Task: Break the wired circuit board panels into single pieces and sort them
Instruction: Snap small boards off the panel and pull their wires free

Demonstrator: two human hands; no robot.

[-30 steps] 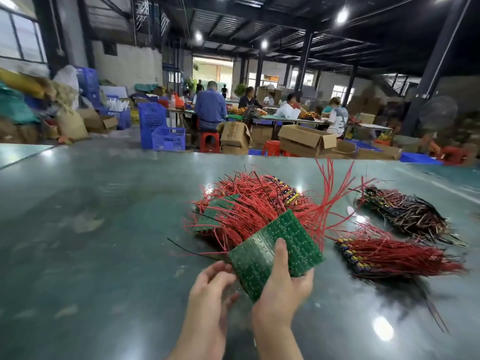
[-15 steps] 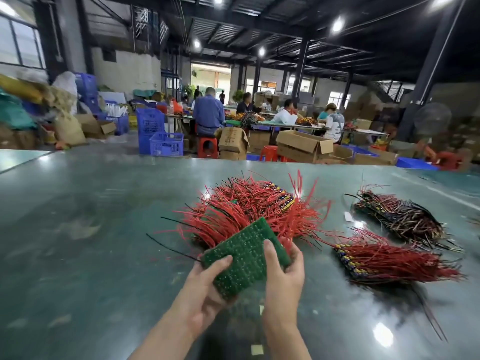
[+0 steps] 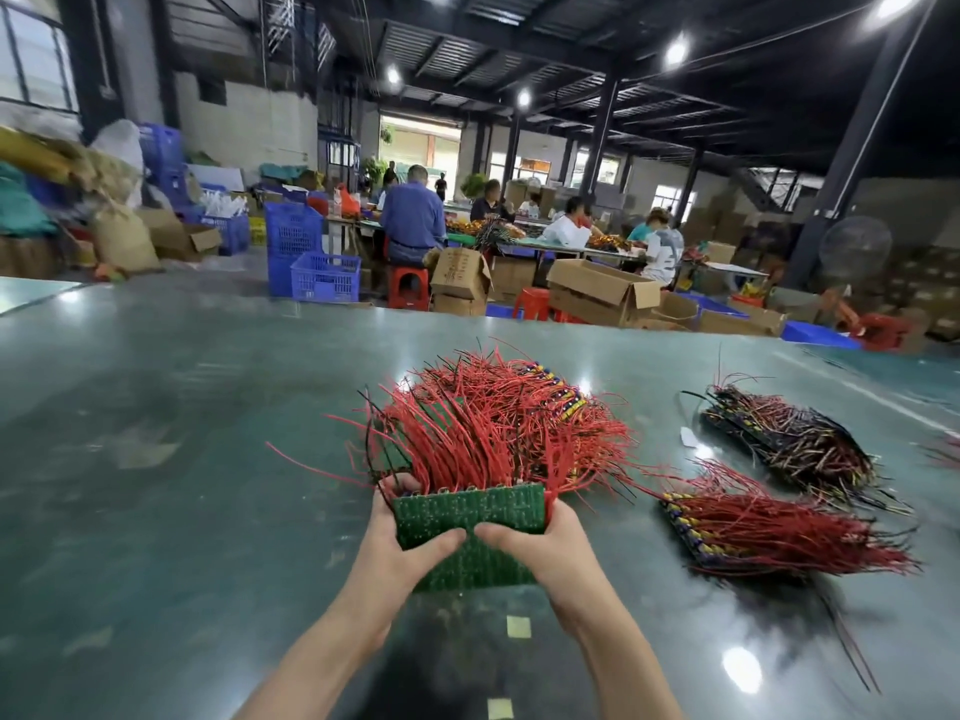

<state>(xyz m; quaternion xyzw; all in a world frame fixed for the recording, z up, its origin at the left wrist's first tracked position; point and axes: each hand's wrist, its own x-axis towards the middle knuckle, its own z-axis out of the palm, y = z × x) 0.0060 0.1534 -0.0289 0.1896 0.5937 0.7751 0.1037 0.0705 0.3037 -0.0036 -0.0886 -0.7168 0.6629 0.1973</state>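
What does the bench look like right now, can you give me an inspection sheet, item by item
Surface: glossy green table, with glare spots.
Job's things: green board panel held above the table; big red-wired pile behind it; red-wired stack and dark-wired stack to the right.
Clutter: two pale squares and a white scrap on the table.
Grippers: left hand and right hand both grip the panel, thumbs on its face.
Cables: red leads stick up from the panel's far side.
Surroundings: seated workers, cardboard boxes, blue crates.
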